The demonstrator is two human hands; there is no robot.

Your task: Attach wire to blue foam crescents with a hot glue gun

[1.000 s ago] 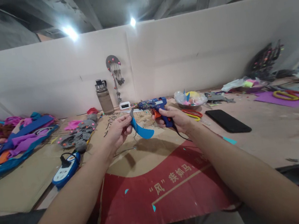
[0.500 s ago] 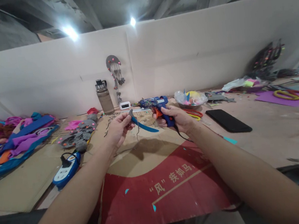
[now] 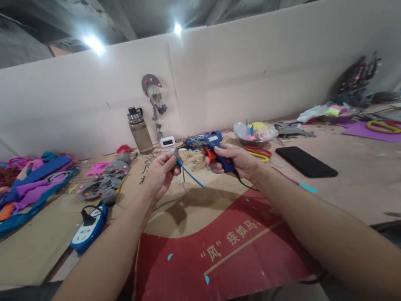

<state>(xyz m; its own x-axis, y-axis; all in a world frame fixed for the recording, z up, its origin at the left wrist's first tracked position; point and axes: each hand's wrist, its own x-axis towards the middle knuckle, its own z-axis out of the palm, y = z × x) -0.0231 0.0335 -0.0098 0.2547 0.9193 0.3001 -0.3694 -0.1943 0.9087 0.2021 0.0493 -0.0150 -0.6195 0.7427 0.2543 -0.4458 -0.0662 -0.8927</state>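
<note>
My left hand (image 3: 163,173) pinches a thin blue strip, likely felt (image 3: 193,174), by its grey upper end. The strip hangs down to the right, seen nearly edge-on, and a grey cord (image 3: 183,184) dangles beside it. My right hand (image 3: 234,160) is wrapped round the handle of a blue hot glue gun (image 3: 218,149) with an orange trigger. The gun's nozzle points left, close to the grey end in my left fingers; whether they touch I cannot tell. Below both hands lies a red and tan cardboard sheet (image 3: 218,245).
A water bottle (image 3: 140,132) and a small white digital clock (image 3: 167,141) stand by the wall. Felt pieces (image 3: 34,184) and a power strip (image 3: 90,230) lie left. To the right are a black phone (image 3: 306,161), a bowl (image 3: 259,138) and scissors (image 3: 393,127).
The glue gun has moved slightly left and down, its nozzle now close to the grey end. The blue strip has turned from broadside to nearly edge-on and points more downward.
</note>
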